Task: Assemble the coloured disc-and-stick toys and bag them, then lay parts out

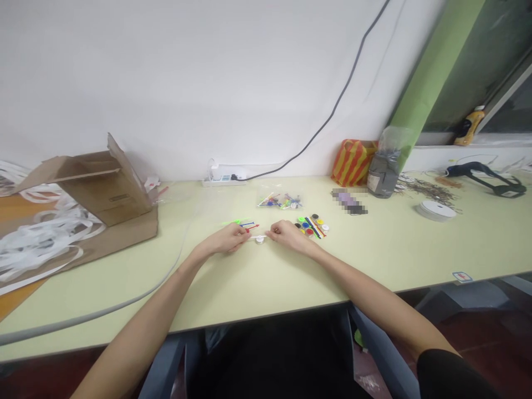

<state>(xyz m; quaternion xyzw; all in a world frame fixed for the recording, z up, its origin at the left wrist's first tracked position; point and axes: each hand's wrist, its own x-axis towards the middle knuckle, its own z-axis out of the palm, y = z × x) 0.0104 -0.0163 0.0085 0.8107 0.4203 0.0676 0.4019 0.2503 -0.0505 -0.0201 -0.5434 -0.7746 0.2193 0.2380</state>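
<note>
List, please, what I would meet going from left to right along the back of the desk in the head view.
Cardboard box, white power strip, clear bag of small coloured parts, red-and-yellow striped bag, grey-filled plastic bag, white roll, black strap.

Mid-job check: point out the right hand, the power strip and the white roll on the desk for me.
Right hand (290, 235): head view, point on the back of the hand.
Power strip (222, 178): head view, point on its white casing.
White roll (436, 211): head view, point on its top face.
</note>
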